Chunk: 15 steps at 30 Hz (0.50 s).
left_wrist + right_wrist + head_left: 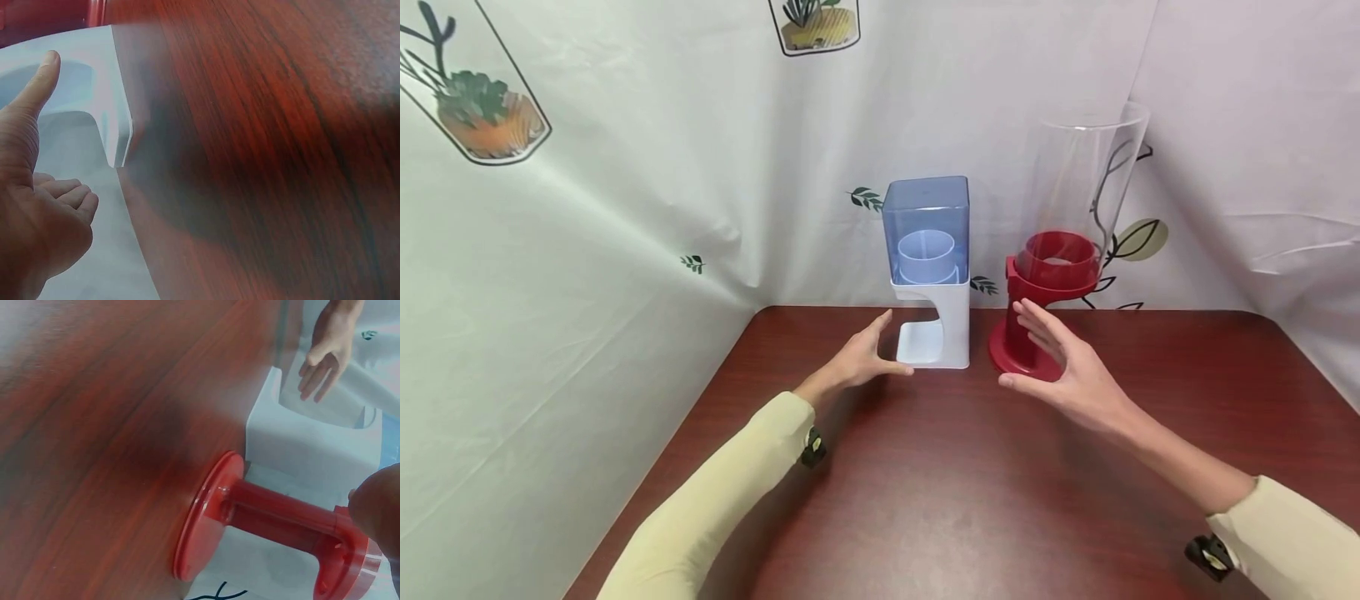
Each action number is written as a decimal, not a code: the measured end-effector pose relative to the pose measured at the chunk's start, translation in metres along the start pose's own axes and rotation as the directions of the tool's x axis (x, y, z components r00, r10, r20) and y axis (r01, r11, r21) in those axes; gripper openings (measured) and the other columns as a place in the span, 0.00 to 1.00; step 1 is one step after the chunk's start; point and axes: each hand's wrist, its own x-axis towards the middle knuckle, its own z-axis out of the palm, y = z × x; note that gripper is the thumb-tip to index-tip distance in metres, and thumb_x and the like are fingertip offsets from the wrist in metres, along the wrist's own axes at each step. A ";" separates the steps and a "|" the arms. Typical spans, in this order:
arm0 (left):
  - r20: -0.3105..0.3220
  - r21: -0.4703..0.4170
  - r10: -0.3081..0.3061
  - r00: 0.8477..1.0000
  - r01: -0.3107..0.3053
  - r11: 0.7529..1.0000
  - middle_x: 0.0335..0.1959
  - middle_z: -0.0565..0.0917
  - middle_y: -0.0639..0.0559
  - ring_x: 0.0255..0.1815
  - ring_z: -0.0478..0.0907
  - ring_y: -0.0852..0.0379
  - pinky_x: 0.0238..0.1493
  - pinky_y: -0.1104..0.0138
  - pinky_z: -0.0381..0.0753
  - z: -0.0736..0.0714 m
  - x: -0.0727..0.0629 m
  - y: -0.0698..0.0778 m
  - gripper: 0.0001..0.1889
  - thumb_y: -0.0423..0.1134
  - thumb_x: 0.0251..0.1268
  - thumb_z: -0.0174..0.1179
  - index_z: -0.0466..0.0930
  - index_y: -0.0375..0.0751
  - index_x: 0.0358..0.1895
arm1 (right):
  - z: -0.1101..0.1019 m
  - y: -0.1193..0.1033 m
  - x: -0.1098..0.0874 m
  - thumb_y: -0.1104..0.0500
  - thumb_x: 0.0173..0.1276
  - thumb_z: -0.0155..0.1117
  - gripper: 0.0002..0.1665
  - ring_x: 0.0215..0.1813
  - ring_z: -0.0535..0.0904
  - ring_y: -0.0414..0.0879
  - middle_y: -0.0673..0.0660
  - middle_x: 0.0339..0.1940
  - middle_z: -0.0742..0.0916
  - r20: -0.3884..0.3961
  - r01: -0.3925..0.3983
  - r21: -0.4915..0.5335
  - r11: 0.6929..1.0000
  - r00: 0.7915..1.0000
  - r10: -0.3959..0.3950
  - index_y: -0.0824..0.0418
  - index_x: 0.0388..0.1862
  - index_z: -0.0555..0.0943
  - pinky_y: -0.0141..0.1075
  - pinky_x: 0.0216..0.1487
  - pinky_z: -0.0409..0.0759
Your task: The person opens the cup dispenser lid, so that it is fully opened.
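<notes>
A white dispenser stand with a see-through blue square cover stands upright at the back of the table; a round ring shows inside the cover. To its right is a red dispenser stand on a round base, with a tall clear cylinder rising from its red cup. My left hand is at the left side of the white stand, thumb spread from straight fingers, holding nothing. In front of the red stand, my right hand has its thumb and fingers spread apart with nothing between them, overlapping the base in the head view.
The dark red wooden table has rounded back corners. A white sheet printed with plants hangs directly behind both dispensers and along the left side. Small black devices sit at both wrists, by the cream sleeves.
</notes>
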 end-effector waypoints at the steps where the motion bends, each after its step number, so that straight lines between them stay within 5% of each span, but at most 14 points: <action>1: 0.001 0.001 -0.005 1.000 0.005 1.000 0.85 0.57 0.39 0.84 0.57 0.44 0.82 0.51 0.59 0.001 0.001 -0.001 0.64 0.47 0.53 0.85 0.47 0.34 0.86 | 0.001 -0.001 0.002 0.55 0.64 0.82 0.59 0.81 0.66 0.60 0.57 0.83 0.69 0.002 -0.001 0.008 1.000 1.000 0.001 0.51 0.88 0.58 0.28 0.57 0.81; 15: -0.001 0.065 -0.033 0.999 0.033 0.997 0.84 0.61 0.38 0.82 0.62 0.43 0.80 0.52 0.62 0.018 0.020 -0.005 0.63 0.49 0.54 0.84 0.49 0.32 0.85 | 0.008 -0.005 0.036 0.53 0.73 0.74 0.54 0.85 0.59 0.56 0.54 0.87 0.64 0.068 0.005 -0.001 1.000 0.998 -0.005 0.52 0.89 0.54 0.53 0.73 0.70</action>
